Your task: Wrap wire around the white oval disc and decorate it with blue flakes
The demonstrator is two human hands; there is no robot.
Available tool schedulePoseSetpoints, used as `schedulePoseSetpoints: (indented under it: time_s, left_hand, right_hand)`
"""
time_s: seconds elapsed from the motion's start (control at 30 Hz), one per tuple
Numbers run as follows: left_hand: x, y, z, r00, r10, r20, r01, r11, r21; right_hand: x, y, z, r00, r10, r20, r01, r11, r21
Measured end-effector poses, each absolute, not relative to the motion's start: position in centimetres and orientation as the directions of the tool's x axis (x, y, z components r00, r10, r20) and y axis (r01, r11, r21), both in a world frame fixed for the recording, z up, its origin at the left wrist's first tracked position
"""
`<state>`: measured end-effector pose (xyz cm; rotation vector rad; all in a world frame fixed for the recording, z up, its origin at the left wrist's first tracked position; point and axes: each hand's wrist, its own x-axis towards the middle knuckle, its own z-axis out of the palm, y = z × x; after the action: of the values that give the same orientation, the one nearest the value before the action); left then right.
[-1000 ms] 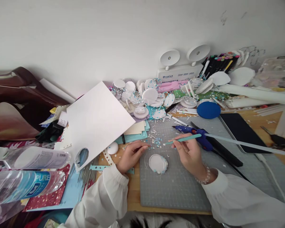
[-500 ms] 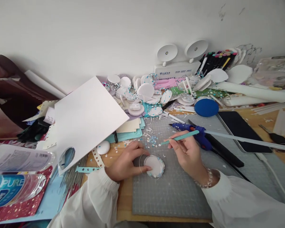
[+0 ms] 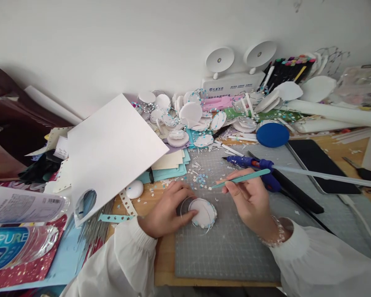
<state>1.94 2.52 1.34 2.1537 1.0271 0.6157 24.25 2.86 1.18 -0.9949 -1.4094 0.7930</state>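
Observation:
My right hand (image 3: 249, 200) is closed around green tweezers (image 3: 250, 176), their tip down by a small white paper flower at the edge of the scattered pieces. My left hand (image 3: 171, 212) is closed on a white disc (image 3: 204, 212), its thumb lying on the disc's face. Thin wire and small blue and white flowers run round the disc's rim, and a wire loop stands out at its left. Beyond the hands, small blue and white paper flowers (image 3: 200, 178) are scattered on the grey cutting mat (image 3: 225, 258).
A blue glue gun (image 3: 268, 177) and a dark phone (image 3: 323, 165) lie to the right. Many white discs (image 3: 191, 113) crowd the back by the wall. A large white board (image 3: 117, 152) leans at the left, near a water bottle (image 3: 21, 243).
The view has shifted slightly. The tweezers' tip stays among the small flowers, and the left hand keeps its hold on the disc, which looks slightly turned.

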Motion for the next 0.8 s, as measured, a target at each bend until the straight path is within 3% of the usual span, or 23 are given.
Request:
schedulePoseSetpoints:
  time_s: [0.27, 0.43, 0.6, 0.8]
  left_hand:
    - [2.3, 1.9, 1.2, 0.419, 0.907, 0.039, 0.251, -0.157, 0.955]
    - [2.7, 1.8, 1.2, 0.399, 0.916, 0.039, 0.208, -0.132, 0.969]
    - [2.8, 1.9, 1.4, 0.400, 0.916, -0.011, 0.206, -0.078, 0.975]
    - [2.8, 1.8, 1.3, 0.411, 0.911, -0.013, 0.207, -0.079, 0.975]
  right_hand:
    - [25.0, 2.5, 2.2, 0.064, 0.899, 0.432, 0.095, 0.426, -0.900]
    - [24.8, 1.8, 2.4, -0.043, 0.876, 0.481, 0.078, 0.483, -0.872]
    - [24.7, 1.1, 1.8, -0.187, 0.835, 0.518, 0.184, 0.548, -0.816]
    - [24.7, 1.1, 1.0, -0.224, 0.833, 0.505, 0.226, 0.549, -0.805]
